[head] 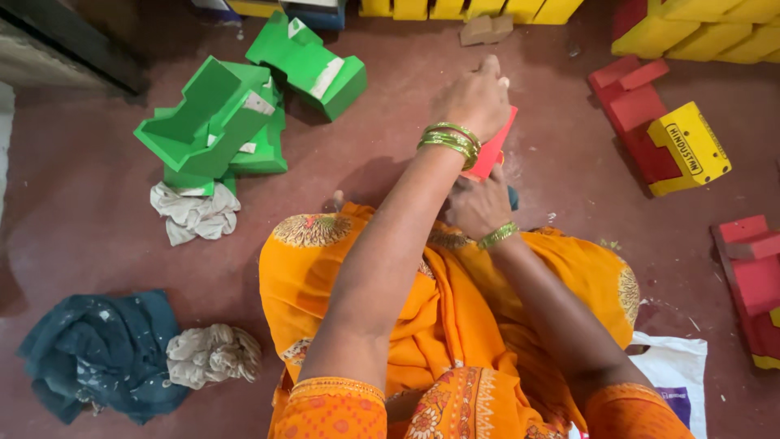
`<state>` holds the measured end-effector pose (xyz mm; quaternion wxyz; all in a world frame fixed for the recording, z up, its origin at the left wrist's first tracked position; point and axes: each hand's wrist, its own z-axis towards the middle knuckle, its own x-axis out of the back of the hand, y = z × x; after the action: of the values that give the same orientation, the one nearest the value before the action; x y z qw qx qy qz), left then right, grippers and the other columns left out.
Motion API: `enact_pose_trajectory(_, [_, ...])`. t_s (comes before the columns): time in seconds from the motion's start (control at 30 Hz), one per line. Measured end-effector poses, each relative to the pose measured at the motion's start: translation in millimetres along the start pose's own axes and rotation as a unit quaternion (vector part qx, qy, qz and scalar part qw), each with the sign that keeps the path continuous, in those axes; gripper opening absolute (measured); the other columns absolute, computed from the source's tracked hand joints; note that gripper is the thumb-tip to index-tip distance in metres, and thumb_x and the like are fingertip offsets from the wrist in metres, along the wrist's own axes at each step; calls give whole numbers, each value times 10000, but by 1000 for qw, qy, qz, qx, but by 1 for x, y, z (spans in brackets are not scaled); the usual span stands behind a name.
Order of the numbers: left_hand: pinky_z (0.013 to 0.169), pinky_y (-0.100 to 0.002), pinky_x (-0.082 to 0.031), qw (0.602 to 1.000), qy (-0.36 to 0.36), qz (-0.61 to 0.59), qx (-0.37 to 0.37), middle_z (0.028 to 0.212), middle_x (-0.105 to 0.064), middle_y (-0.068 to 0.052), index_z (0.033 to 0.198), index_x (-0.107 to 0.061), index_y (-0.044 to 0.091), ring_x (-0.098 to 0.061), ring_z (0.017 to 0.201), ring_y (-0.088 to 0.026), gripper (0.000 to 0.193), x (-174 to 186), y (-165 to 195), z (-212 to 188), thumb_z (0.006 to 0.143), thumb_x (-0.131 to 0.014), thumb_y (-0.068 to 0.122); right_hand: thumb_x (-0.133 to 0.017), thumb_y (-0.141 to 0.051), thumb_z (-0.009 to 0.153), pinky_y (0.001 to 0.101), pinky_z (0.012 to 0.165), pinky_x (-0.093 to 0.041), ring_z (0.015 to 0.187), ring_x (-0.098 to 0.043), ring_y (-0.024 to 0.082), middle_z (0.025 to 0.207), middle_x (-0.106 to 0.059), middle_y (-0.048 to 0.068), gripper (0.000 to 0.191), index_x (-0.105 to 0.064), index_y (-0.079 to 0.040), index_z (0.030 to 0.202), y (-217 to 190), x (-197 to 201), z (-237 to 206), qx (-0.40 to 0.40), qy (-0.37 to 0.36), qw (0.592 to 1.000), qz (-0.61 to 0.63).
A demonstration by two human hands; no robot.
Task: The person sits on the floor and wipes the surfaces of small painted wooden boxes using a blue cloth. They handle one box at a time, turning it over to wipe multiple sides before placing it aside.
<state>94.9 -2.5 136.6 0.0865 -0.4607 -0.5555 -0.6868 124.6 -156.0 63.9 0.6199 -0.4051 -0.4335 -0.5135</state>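
The red block (494,146) is held over the lap, just above the floor (390,146): the left hand (479,97) is closed over its top and the right hand (479,207) is pressed to its lower end. Its long axis appears to run up and away, tilted right, though most of it is hidden. The work is best done with the top grip kept firm, so the block is steadied.
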Motion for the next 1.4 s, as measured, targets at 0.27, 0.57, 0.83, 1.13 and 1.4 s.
enact_pose_trajectory(0.27, [851,-546,-512,1000,-1,-7,-3,1042,-750,-153,1121,-578,135,-698,1003,-387,271,1,-2,-1,975,-494,348,-725,-162,824,476,906,-463,974,-622,329,1070,-707,45,144,-759,-179,963,-5,33,-60,-1,-14,977,212])
enact_pose_trajectory(0.57, [834,-542,-514,1000,1,-6,-18,994,-756,-149,1096,-572,129,-705,963,-391,253,-1,-3,-1,975,-504,341,-721,-223,898,453,925,-405,1085,-578,328,1205,-676,31,171,-755,-200,1065,50,45,-16,-129,129,981,-62])
enact_pose_trajectory(0.83, [806,-547,-517,1000,14,-4,-19,979,-757,-145,1091,-577,141,-703,947,-399,248,-3,-8,-4,967,-521,348,-647,-263,958,470,944,-348,1180,-581,274,1205,-686,55,260,-698,-168,1195,17,-14,28,-131,39,987,79])
enact_pose_trajectory(1.13, [812,-555,-506,1000,6,10,-13,994,-754,-133,1092,-572,156,-697,960,-395,245,3,-5,-4,971,-512,361,-728,-206,789,463,995,-404,1098,-598,282,1105,-704,0,155,-743,-230,942,5,22,-25,86,-54,982,162])
enact_pose_trajectory(1.4, [810,-555,-510,1000,3,-2,-21,989,-751,-157,1109,-573,148,-695,959,-403,254,3,-7,-3,976,-499,350,-734,-228,885,436,851,-417,945,-622,248,1091,-716,2,113,-779,-222,989,44,53,-54,-106,10,983,151])
